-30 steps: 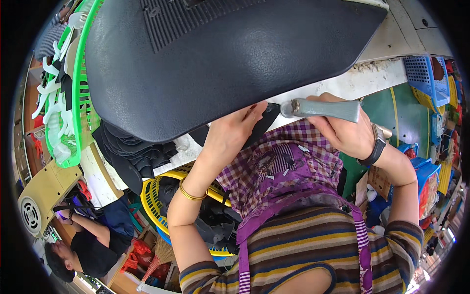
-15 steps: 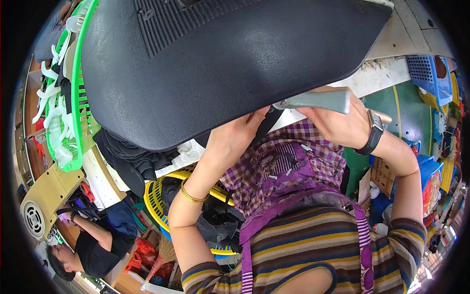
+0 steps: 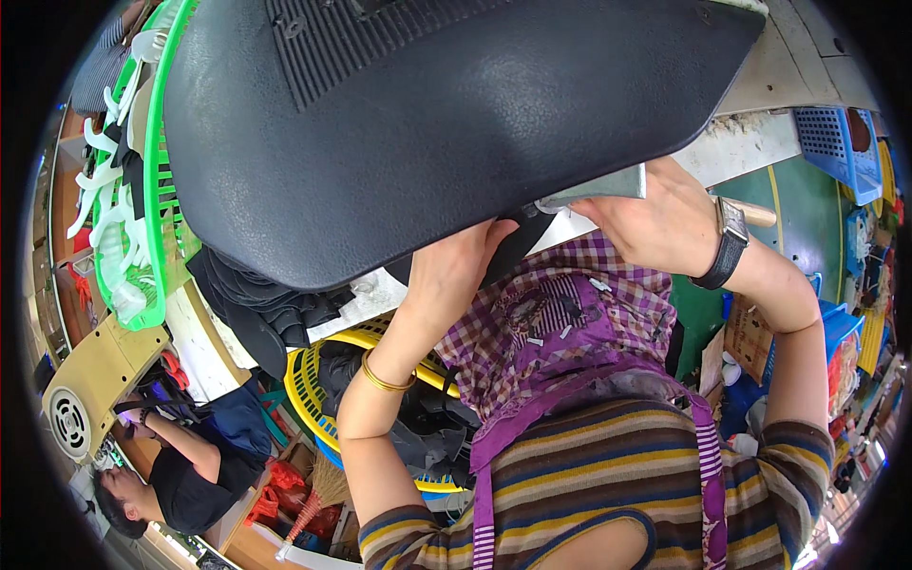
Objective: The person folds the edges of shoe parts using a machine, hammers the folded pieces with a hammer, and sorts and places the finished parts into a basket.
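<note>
Left hand (image 3: 446, 271): placed at the near edge of a white worktop (image 3: 741, 150), thumb exposed, remaining fingertips hidden behind the rim of a large black grained panel (image 3: 380, 171); whether anything is gripped cannot be told. Flat black piece (image 3: 521, 245): located at the worktop's near edge, between the hands and just beside the left thumb, its far part hidden by the panel. Right hand (image 3: 655, 226): wrapped round the handle of a hammer (image 3: 613, 185), whose grey metal head is partly masked by the panel's rim and is held near the black piece. Hazards, as judged: the left thumb or fingertips could be struck, owing to the nearness of the head and the blocked sightline; the piece could be shifted or marked if weakly held or hit off-centre; the panel's rim could be knocked if the head is lifted carelessly. Surface: white, stacked at left with dark cut pieces (image 3: 256, 304), scuffed and stained toward the right. Room, from the left: white curved parts (image 3: 100, 185) kept in a green basket (image 3: 157, 209); a cream machine (image 3: 119, 356), a seated co-worker (image 3: 199, 484) positioned below it; a broom (image 3: 326, 480); a yellow basket (image 3: 302, 399) filled with dark scraps (image 3: 423, 446); green floor (image 3: 796, 223), crossed by a yellow line; a blue basket (image 3: 836, 142).
</note>
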Action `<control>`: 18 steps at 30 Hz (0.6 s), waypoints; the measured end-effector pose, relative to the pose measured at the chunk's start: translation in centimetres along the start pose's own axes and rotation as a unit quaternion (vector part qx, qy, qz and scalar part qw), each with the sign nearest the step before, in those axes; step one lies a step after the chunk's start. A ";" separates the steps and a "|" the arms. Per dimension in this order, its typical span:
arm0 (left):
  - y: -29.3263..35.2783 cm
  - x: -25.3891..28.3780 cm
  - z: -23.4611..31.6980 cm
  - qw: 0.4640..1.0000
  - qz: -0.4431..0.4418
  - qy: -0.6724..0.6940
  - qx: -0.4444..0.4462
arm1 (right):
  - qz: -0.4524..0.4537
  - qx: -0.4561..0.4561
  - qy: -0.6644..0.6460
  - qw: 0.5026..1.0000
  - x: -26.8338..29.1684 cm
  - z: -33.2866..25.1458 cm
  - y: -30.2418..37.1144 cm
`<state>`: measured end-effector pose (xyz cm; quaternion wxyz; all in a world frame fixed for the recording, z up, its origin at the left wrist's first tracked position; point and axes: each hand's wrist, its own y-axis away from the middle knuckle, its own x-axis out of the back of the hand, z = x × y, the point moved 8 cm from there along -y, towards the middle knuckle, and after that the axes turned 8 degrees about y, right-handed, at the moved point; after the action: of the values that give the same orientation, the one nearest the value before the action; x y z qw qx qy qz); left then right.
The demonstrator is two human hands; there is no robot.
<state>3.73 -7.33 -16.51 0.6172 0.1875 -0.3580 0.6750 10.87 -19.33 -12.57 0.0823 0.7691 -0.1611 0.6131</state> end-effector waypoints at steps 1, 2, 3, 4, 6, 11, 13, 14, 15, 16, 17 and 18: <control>0.1 0.0 0.3 1.000 0.011 -0.011 -0.023 | 0.007 0.017 -0.009 1.000 0.2 -0.3 0.0; 0.1 0.1 0.6 0.998 0.023 -0.021 -0.046 | 0.012 0.002 -0.023 1.000 0.3 -0.1 0.0; 0.2 0.0 0.6 0.998 0.023 -0.020 -0.046 | 0.015 -0.008 -0.026 1.000 0.4 0.0 0.1; 0.2 0.0 0.6 0.998 0.024 -0.020 -0.049 | 0.017 -0.014 -0.038 0.999 0.5 0.1 0.1; 0.2 -0.1 0.7 0.998 0.024 -0.022 -0.053 | 0.015 -0.004 -0.014 1.000 0.7 -0.1 0.1; 0.4 -0.3 1.7 0.991 0.009 -0.082 -0.109 | 0.044 -0.008 0.005 0.999 1.0 -0.3 0.1; 0.4 -0.3 1.8 0.990 0.010 -0.083 -0.113 | 0.060 -0.014 0.001 0.998 1.0 -0.3 0.1; 0.4 -0.3 2.0 0.989 0.011 -0.086 -0.118 | 0.059 -0.008 0.002 0.998 0.9 -0.4 0.1; 0.4 -0.3 2.0 0.989 0.009 -0.086 -0.118 | 0.053 -0.004 0.012 0.999 0.7 -0.5 0.1; 0.4 -0.3 2.0 0.989 0.014 -0.083 -0.118 | 0.060 -0.004 0.005 0.998 0.8 -0.4 0.1; 0.4 -0.2 2.1 0.990 0.018 -0.080 -0.118 | 0.075 -0.008 -0.003 0.997 0.9 -0.3 0.1; 0.4 -0.2 2.0 0.990 0.017 -0.080 -0.117 | 0.089 -0.011 -0.013 0.996 1.1 -0.2 0.1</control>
<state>3.02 -8.95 -15.40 0.5926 0.1607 -0.4860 0.6219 10.84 -19.45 -11.48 0.0339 0.7584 -0.2362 0.6065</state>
